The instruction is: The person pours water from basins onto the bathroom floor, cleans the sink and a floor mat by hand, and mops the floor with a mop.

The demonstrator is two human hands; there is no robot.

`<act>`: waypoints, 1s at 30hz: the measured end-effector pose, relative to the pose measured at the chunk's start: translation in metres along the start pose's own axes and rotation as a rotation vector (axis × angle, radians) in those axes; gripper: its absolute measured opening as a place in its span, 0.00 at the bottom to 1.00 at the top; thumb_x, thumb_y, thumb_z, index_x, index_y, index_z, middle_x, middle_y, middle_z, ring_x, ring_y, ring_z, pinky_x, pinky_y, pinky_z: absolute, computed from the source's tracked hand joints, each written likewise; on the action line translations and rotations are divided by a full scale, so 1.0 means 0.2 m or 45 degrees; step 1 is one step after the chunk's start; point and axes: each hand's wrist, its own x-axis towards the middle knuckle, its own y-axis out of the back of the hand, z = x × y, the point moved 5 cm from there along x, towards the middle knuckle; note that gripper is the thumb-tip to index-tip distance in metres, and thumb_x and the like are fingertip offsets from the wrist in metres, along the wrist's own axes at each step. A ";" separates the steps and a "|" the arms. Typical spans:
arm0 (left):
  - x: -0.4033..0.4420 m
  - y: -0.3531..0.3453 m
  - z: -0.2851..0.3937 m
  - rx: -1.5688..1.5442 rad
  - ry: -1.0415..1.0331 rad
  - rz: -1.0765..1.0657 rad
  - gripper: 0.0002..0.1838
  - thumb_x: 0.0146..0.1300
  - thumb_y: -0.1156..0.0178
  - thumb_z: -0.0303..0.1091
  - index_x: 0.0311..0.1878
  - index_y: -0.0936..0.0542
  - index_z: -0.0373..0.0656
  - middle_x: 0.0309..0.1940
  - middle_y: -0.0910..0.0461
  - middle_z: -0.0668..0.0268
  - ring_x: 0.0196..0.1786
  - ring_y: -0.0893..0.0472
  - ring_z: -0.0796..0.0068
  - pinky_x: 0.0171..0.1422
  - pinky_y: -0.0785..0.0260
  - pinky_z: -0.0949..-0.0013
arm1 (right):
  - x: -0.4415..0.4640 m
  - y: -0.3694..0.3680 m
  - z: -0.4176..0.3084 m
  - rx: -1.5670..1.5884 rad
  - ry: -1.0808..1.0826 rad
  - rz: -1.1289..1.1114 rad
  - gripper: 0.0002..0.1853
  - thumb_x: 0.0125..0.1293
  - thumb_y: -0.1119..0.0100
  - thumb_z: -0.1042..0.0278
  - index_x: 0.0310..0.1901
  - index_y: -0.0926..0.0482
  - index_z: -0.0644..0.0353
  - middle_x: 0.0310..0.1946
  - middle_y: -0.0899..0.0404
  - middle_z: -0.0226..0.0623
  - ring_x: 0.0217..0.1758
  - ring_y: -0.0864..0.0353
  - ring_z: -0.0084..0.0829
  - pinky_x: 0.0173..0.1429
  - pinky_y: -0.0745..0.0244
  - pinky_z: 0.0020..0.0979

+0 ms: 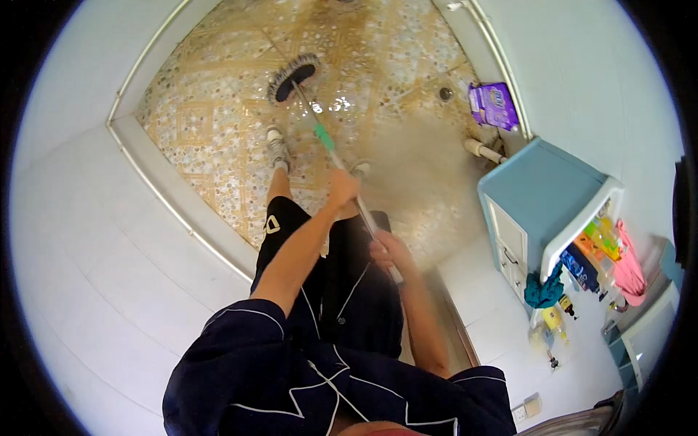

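Note:
A long-handled floor brush [297,73] rests its dark head, fringed with grey and white bristles, on the wet patterned floor [196,152]. Its pale handle [366,212] has a green section [323,136] and slants back towards my body. My left hand [343,189] wraps around the middle of the handle. Closer to its upper end, my right hand [391,252] grips the same handle. The brush head lies ahead of my feet and a little to the left.
On the right stands a blue-topped cabinet [542,185] with bottles and cloths at its front. Beyond it are a purple package [494,106], a whitish pipe [486,151] and a round floor drain [446,94]. White walls [94,240] border the floor. A blurry patch hides some floor.

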 end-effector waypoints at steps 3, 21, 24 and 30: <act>-0.16 -0.50 0.00 -0.096 -0.019 -0.069 0.16 0.48 0.45 0.26 0.38 0.33 0.25 0.27 0.26 0.48 0.26 0.22 0.52 0.26 0.30 0.55 | -0.31 0.31 -0.01 -0.088 0.016 0.175 0.11 0.70 0.54 0.59 0.48 0.31 0.54 0.18 0.37 0.24 0.12 0.46 0.12 0.11 0.52 0.16; -0.31 0.29 0.34 -0.120 0.109 0.617 0.12 0.49 0.44 0.30 0.29 0.28 0.25 0.17 0.24 0.50 0.22 0.20 0.58 0.24 0.30 0.60 | -0.02 -0.27 -0.08 -0.491 -0.339 0.038 0.08 0.71 0.56 0.57 0.47 0.37 0.46 0.12 0.43 0.22 0.08 0.48 0.13 0.08 0.54 0.16; -0.30 0.85 0.26 -0.338 0.133 0.672 0.14 0.50 0.44 0.33 0.26 0.25 0.27 0.16 0.24 0.51 0.21 0.19 0.58 0.24 0.30 0.60 | 0.31 -0.59 0.05 -0.511 -0.402 -0.109 0.07 0.71 0.56 0.58 0.47 0.37 0.46 0.13 0.42 0.23 0.08 0.48 0.12 0.09 0.55 0.16; -0.37 1.81 -0.12 -0.644 0.266 0.850 0.13 0.52 0.43 0.33 0.23 0.25 0.30 0.14 0.24 0.55 0.18 0.21 0.62 0.19 0.31 0.62 | 0.94 -1.16 0.50 -0.605 -0.609 -0.348 0.07 0.70 0.55 0.59 0.42 0.38 0.49 0.17 0.40 0.24 0.11 0.46 0.12 0.10 0.52 0.17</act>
